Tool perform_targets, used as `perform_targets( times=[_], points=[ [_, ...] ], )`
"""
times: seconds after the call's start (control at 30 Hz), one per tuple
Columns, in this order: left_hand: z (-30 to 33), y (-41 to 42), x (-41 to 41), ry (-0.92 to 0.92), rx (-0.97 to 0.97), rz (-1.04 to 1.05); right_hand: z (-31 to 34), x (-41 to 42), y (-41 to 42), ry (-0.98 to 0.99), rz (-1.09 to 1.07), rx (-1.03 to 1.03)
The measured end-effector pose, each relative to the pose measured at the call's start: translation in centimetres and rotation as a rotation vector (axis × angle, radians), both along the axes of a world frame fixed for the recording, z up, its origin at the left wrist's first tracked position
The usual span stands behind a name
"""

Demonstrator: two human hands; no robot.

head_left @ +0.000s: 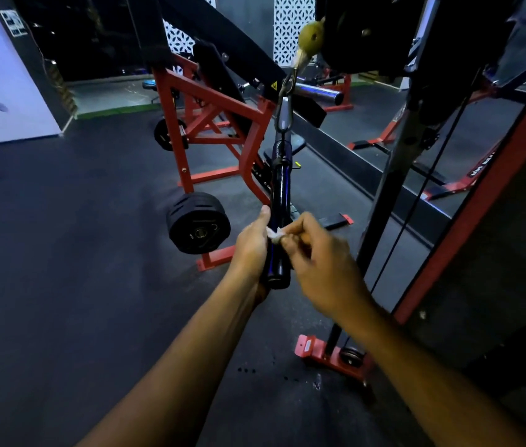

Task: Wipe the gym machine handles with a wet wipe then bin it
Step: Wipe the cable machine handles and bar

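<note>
You stand on a dark rubber floor (61,253), with a red-framed machine (210,124) ahead of you carrying a stack of black weight plates (197,223) low on its near side. To your right rises the cable station, its red upright (468,221) and thin black cable (422,188) running down to a red foot bracket (313,350) bolted at the floor. From a yellowish ball stopper (311,35) overhead, a metal clip (282,104) hangs down and carries the black handle (279,201), which dangles upright in front of you, between your hands. Your left hand (252,243) grips the handle's lower part, fingers curled round it and thumb lying up along the side. Your right hand (316,253) comes in from the other side, blurred, with its fingertips bunched and pinching the wet wipe (273,234), a small crumpled white wad. The wipe sits pressed against the handle just above your left hand's grip, touching your left thumb's base.
</note>
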State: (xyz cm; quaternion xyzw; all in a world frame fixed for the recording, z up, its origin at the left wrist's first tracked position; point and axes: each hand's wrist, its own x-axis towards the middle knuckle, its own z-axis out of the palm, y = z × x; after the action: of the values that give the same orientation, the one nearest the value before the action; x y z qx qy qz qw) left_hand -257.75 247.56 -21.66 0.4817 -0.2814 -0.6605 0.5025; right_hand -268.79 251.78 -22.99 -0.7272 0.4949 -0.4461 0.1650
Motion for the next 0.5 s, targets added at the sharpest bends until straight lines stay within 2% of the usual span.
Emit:
perform_targets(
  times=[0.07, 0.1, 0.2, 0.23, 0.33, 0.5],
  points=[
    [0.2, -0.3, 0.2, -0.016, 0.022, 0.038, -0.9, -0.2, 1.0, 0.13, 0.103, -0.11],
    [0.0, -0.4, 0.3, -0.021, 0.014, 0.039, -1.1, -0.9, 1.2, 0.127, 0.159, -0.073],
    [-0.8, -0.3, -0.1, 0.017, -0.015, 0.01, -1.2, -1.5, 1.2, -0.131, 0.128, 0.126],
    [-0.9, -0.2, -0.2, 0.045, -0.019, 0.001, -1.3, -1.0, 1.5, -0.181, 0.075, 0.117],
    [-0.8, -0.3, 0.0, 0.075, -0.06, -0.02, -2.3, 0.6, 2.9, -0.126, 0.033, -0.049],
    [-2.2, -0.5, 0.3, -0.072, -0.216, -0.058, -2.8, -2.9, 3.7, -0.141, 0.235, 0.193]
  ],
)
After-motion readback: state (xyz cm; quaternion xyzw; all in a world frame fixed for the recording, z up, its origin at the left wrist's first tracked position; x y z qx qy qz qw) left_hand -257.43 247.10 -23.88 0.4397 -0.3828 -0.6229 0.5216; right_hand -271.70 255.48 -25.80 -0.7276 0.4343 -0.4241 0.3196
